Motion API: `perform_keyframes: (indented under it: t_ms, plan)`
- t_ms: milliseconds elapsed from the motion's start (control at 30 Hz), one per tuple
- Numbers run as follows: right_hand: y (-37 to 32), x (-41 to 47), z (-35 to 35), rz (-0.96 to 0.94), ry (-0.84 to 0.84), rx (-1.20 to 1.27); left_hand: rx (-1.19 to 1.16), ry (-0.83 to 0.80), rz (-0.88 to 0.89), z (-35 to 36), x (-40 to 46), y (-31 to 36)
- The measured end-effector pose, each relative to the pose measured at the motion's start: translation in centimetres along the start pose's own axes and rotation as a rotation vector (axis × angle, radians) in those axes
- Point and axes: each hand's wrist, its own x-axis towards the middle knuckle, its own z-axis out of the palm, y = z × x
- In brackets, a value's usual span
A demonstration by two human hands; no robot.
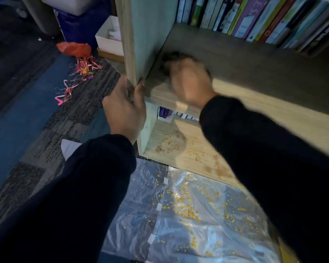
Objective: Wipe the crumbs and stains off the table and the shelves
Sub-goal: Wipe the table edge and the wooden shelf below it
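Wooden shelves [245,54] fill the corner, with books [254,18] ranged along the back. Her left hand [124,109] clasps the upright side panel's edge. Her right hand [190,82], blurred, presses a dark cloth [171,57] on the middle shelf. Crumbs [169,145] lie on the lower shelf, and more on the plastic sheet [188,215].

You face a wooden bookcase [133,35] in dim light. Left of it, the floor is carpet [27,114] in blue and grey patches. A white box [108,40] sits at the bookcase's left side, with an orange bag [74,48] and ribbons [78,76] beyond. Clear plastic sheeting [188,224] covers the floor before it.
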Motion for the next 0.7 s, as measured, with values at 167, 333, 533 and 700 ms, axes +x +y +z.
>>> perform_keyframes:
  t_ms: [167, 333, 533, 700]
  plan:
    - [3.3, -6.2, -0.5, -0.165, 0.038, 0.169, -0.009, -0.067, 0.003, 0.1, 0.4, -1.1]
    - [9.2, -1.5, -1.3, 0.179, 0.123, -0.062, 0.039, -0.002, 0.025, 0.0, -0.1, -0.1]
    - [5.7, 2.1, -1.0, 0.132, 0.051, -0.031, 0.051, -0.005, 0.016, 0.2, -0.1, -0.2]
    - [8.1, -2.7, -1.5, -0.142, -0.025, 0.084, 0.074, -0.031, 0.035, -0.3, 0.1, 0.1]
